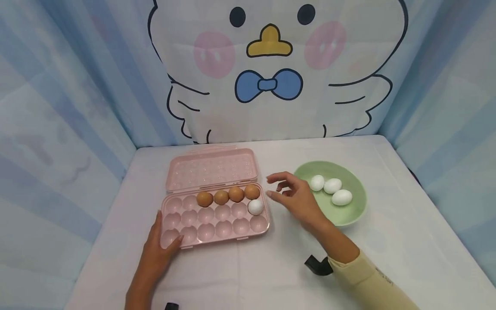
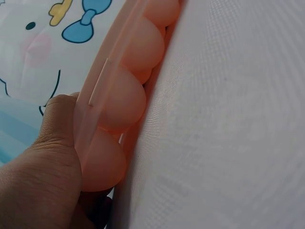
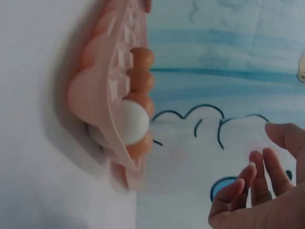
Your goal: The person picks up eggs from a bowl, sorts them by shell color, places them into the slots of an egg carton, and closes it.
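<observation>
A pink plastic egg carton [image 1: 206, 233] lies with its lid [image 1: 213, 170] folded back. Several brown eggs [image 1: 236, 194] fill the right part of its back row. One white egg [image 1: 255, 207] sits at the right end of the middle row. My left hand [image 1: 154, 256] grips the carton's left end, its thumb over the front corner; the left wrist view shows that thumb against the carton wall [image 2: 109, 105]. Between carton and bowl, my right hand [image 1: 296, 196] hovers with loosely bent fingers and nothing in them.
A green bowl [image 1: 329, 214] to the right of the carton holds 3 white eggs [image 1: 332, 186], its near-left part behind my right forearm. White cloth covers the table [image 1: 240, 280]. A cartoon-print curtain [image 1: 267, 120] stands at the back, with blue-striped curtains on both sides.
</observation>
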A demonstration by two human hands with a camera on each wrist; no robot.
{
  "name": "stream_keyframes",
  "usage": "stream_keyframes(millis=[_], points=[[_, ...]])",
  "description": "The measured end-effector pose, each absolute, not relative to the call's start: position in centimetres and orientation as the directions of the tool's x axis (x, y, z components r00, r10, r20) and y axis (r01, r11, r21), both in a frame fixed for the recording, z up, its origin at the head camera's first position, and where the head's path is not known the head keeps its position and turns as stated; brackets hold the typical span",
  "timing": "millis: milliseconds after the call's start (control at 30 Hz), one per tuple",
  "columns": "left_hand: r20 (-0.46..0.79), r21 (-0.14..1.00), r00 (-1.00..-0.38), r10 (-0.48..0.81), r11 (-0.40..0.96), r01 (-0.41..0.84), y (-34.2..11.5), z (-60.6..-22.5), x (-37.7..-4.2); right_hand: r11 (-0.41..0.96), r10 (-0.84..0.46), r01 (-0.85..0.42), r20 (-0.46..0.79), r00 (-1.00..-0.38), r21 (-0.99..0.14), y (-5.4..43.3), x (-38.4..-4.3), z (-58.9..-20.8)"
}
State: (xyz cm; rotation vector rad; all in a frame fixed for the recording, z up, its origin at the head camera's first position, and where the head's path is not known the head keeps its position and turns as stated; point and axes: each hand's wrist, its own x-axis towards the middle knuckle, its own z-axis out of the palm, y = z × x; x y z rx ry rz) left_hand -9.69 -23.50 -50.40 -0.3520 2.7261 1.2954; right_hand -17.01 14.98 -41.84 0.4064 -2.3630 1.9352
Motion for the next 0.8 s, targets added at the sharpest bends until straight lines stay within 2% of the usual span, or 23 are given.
stream_keyframes(millis=[67, 200, 433, 633, 800], points=[[-0.191, 0.754, -0.968, -0.163, 0.608, -0.251, -23.5, -50.3, -9.8, 0.160, -0.138, -0.215, 0.194, -0.971, -0.963, 16.5, -17.5, -40.8], [-0.203, 0.750, -0.966, -0.162, 0.609, -0.259, -23.5, -50.2, -9.8, 0.189, -0.092, -0.084, 0.067, -0.994, -0.978, 19.9, -18.5, -40.0], [-0.198, 0.737, -0.967, -0.157, 0.627, -0.253, -23.8, -50.2, -9.8, 0.307, -0.033, 0.102, -0.117, -0.993, -0.946, 24.8, -20.1, -41.1], [-0.193, 0.754, -0.971, -0.140, 0.612, -0.238, -23.9, -50.4, -9.8, 0.413, 0.004, 0.178, -0.193, -0.981, -0.893, 26.6, -21.0, -42.4], [-0.153, 0.768, -0.979, -0.135, 0.607, -0.204, -23.8, -50.4, -9.6, 0.459, -0.013, 0.160, -0.187, -0.982, -0.874, 26.6, -21.4, -42.8]])
